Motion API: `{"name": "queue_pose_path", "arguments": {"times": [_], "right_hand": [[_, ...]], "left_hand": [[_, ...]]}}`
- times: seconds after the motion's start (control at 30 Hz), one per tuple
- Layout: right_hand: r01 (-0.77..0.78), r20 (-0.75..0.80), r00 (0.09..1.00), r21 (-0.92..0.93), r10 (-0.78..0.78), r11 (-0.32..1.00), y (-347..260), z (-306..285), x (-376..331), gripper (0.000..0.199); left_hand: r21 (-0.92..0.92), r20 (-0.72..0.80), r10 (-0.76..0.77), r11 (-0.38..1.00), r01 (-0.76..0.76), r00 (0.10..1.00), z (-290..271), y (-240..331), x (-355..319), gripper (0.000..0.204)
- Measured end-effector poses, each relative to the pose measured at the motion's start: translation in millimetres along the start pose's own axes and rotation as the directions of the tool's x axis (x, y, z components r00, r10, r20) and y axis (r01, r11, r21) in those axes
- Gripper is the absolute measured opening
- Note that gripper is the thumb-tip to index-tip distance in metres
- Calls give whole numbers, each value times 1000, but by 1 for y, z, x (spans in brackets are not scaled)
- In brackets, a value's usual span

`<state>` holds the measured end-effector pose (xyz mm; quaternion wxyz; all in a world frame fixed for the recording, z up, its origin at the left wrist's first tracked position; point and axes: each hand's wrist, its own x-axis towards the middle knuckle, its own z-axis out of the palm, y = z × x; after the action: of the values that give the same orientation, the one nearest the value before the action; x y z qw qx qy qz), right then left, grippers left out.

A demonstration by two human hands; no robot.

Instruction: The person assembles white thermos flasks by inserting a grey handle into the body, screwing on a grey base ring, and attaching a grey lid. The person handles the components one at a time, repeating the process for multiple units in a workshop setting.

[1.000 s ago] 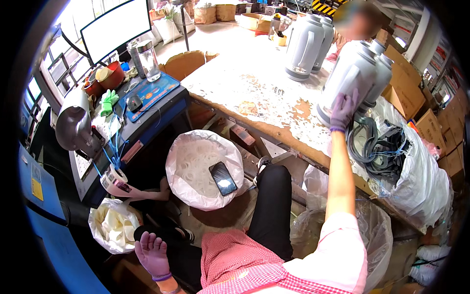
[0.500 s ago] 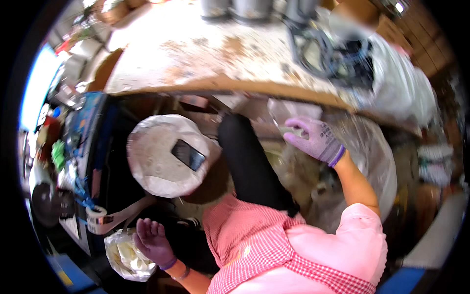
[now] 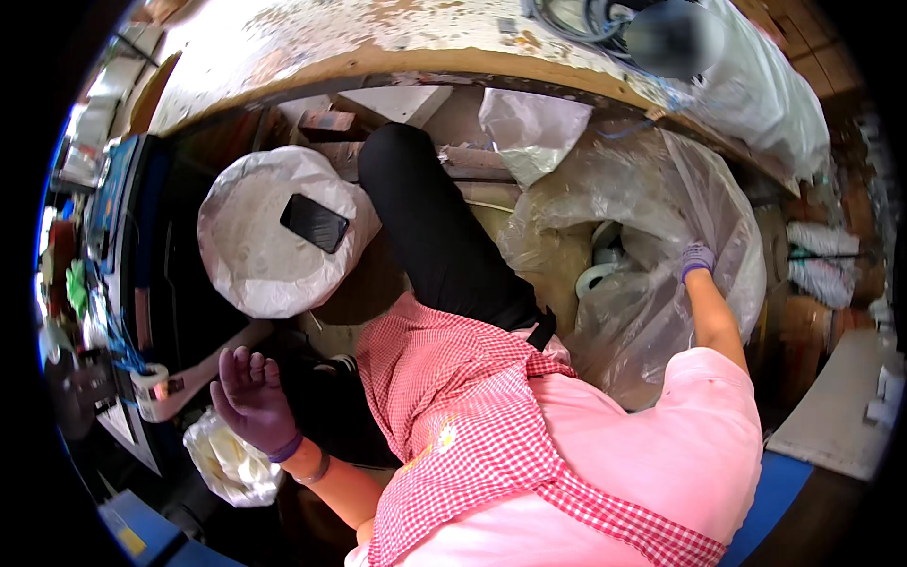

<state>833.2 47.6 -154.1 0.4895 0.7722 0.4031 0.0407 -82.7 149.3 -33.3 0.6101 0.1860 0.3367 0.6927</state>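
Your right hand [image 3: 697,256] at the clear plastic bag [image 3: 631,333], fingertips hidden, grip unclear. Your left hand [image 3: 255,403], fingers loosely spread, near small white bag [image 3: 248,493].

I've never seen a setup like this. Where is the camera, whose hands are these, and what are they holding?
There is no robot here: a person in a red-checked apron works with purple-gloved hands. The camera sits on their head, looking down; its very wide lens bends straight edges.

The left hand is raised, open and seemingly empty. The right hand is at a large clear plastic bag; whether it grips anything, I can't tell.

Grey loops lie on the worn white workbench. Below it, a dark phone lies in a round, white-lined container.
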Motion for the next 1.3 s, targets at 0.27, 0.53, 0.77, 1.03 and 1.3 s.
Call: {"name": "queue_pose_path", "arguments": {"times": [0.27,0.53,0.77,1.03,1.3], "right_hand": [[-163,-78,901,851,-426,-500,-43,-247,-54,27],[359,-760,625,485,-180,-798,58,-394,-127,52],[199,-532,829,572,175,796,137,-365,-41,72],[925,-749,289,57,-596,377,-7,-439,-209,57],[682,-357,697,64,-622,728,-65,-269,-37,31]], "left_hand": [[-95,117,56,994,-45,992,-47,16,-49,58],[-186,163,66,982,-35,984,-20,13,-31,59],[-257,143,27,966,11,989,-7,-2,-12,58],[-281,160,6,959,39,987,-19,3,-35,57],[-211,281,27,977,35,959,-6,8,-35,58]]}}
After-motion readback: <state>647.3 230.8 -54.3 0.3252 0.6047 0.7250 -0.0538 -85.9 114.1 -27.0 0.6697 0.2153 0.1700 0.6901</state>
